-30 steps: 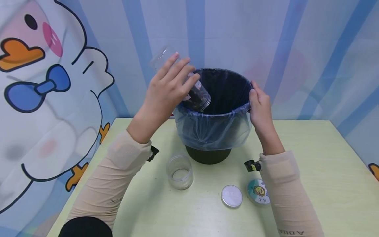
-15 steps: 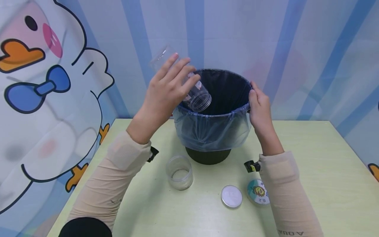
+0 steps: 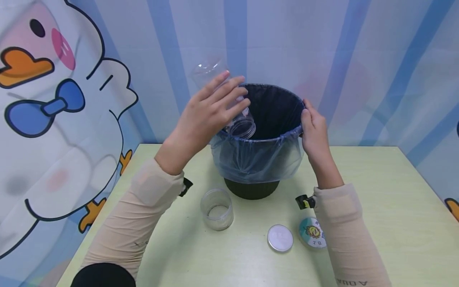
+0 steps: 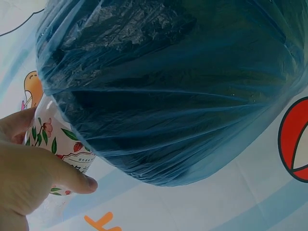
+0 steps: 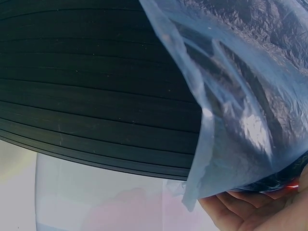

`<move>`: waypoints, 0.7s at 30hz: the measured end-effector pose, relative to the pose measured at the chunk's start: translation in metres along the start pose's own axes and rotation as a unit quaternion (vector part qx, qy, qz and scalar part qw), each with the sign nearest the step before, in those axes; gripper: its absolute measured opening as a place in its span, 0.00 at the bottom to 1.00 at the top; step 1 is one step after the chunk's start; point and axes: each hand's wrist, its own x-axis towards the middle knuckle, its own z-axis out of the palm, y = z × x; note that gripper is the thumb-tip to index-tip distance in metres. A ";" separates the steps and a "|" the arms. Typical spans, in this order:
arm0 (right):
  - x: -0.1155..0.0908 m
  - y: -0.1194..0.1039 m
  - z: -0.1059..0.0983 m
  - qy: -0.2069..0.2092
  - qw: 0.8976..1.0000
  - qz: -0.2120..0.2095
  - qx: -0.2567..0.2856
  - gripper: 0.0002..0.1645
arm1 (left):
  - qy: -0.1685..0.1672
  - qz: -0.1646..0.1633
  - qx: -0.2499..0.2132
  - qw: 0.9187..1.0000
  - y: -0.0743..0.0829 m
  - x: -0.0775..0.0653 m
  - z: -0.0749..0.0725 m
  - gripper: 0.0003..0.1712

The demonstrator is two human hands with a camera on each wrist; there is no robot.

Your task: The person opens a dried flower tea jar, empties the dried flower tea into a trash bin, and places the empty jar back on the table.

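My left hand (image 3: 211, 105) grips a clear plastic jar (image 3: 243, 126) by its middle. The jar leans mouth-down over the left rim of a black trash bin (image 3: 252, 189), and its see-through neck shows no dark contents. A floral label (image 4: 67, 144) wraps the jar in the left wrist view. Blue plastic liner (image 3: 256, 161) is folded over the bin's rim. On the right side my right hand (image 3: 315, 129) holds that rim through the liner, thumb toward me. In the right wrist view its fingers (image 5: 224, 211) sit under the liner's edge.
A clear open container (image 3: 217, 211) stands on the light table (image 3: 376, 191) before the bin. Right of it lie a round white lid (image 3: 280, 238) and a teal-and-white round item (image 3: 312, 233), partly under the right sleeve. A patterned curtain (image 3: 287, 44) hangs behind.
Dark contents seen at the jar's mouth a second ago are gone from it. My left hand has shifted slightly right, tipping the jar more steeply. The right hand stays on the rim.
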 end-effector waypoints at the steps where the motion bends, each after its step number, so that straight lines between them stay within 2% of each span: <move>1: 0.000 0.000 0.000 0.000 1.000 0.000 0.000 0.30 | -0.001 0.003 0.002 1.000 0.000 0.000 0.000 0.24; 11: -0.001 0.001 0.001 0.006 1.000 -0.009 0.000 0.31 | 0.012 0.020 0.023 0.999 0.000 0.001 0.000 0.25; 21: -0.002 -0.001 0.001 0.006 1.000 -0.011 -0.001 0.31 | 0.042 -0.001 0.030 0.999 0.001 0.001 -0.001 0.24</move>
